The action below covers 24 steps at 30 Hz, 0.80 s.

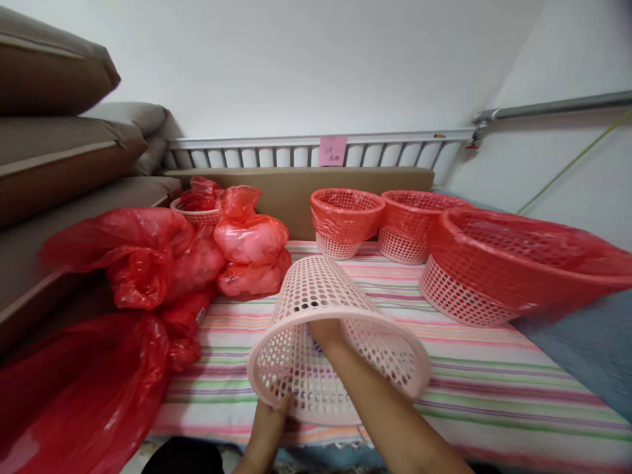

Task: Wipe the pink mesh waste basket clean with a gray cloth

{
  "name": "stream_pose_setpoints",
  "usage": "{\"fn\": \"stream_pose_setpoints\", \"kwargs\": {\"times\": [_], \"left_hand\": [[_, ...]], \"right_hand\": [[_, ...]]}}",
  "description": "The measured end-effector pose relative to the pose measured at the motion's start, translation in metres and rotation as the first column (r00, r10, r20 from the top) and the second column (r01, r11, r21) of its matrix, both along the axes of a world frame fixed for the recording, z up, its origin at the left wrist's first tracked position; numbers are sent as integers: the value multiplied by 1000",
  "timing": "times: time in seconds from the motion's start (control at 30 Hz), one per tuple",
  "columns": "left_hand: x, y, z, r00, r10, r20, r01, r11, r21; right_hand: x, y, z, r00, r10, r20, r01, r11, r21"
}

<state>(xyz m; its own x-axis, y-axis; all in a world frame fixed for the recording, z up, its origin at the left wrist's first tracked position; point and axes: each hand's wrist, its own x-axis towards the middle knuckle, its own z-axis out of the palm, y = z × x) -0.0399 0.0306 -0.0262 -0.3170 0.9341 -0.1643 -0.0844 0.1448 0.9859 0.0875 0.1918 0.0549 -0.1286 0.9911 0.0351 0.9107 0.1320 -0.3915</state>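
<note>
A pale pink perforated plastic wastebasket (320,283) lies tipped on its side, its wide mouth facing me. My left hand (276,405) grips the rim at the lower left, thumb inside and the other fingers hidden beneath. Reaching through the mouth, my right hand (326,331) is closed deep inside the basket. A bit of something white and blue-purple (316,349) shows under it, too covered to name. Three similar baskets stand upright at the right, lined with red plastic bags: the left one (340,247), the middle one (402,243) and the nearest one (459,296).
Tied red plastic bags (251,240) pile up at the left, near a loose red bag (99,388). Behind them is another basket (195,214). Stacked cushions (49,151) rise at the far left. A striped cloth (237,388) covers the surface; a radiator (291,156) lines the wall.
</note>
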Motion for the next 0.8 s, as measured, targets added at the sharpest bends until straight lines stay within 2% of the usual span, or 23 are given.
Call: {"fn": "stream_pose_setpoints", "kwargs": {"times": [0.13,0.27,0.33,0.43,0.5,0.57,0.7,0.8], "left_hand": [[-18,0,17,998,-61,-24,59,997,-53],[-40,2,37,992,-106,-72,89,973,-211],[-43,4,41,991,-78,-108,55,978,-199],[-41,4,36,990,-15,-142,4,997,-76],[-40,3,31,986,14,-163,-14,1000,-1],[-41,3,26,986,19,-164,-14,1000,27],[-44,1,18,994,16,-110,-15,1000,9],[-44,0,12,996,7,-84,-5,1000,28]], "right_hand": [[-3,14,-4,1000,-7,8,6,999,52],[1,14,-5,1000,8,23,-10,998,61],[2,12,-4,999,14,34,-16,999,42],[1,1,-2,997,17,74,-14,999,-50],[0,-18,0,993,40,111,-26,991,-129],[0,-47,0,987,89,131,-66,984,-168],[8,-119,-4,947,259,188,-231,960,-158],[12,-149,-10,908,336,252,-313,941,-126]]}}
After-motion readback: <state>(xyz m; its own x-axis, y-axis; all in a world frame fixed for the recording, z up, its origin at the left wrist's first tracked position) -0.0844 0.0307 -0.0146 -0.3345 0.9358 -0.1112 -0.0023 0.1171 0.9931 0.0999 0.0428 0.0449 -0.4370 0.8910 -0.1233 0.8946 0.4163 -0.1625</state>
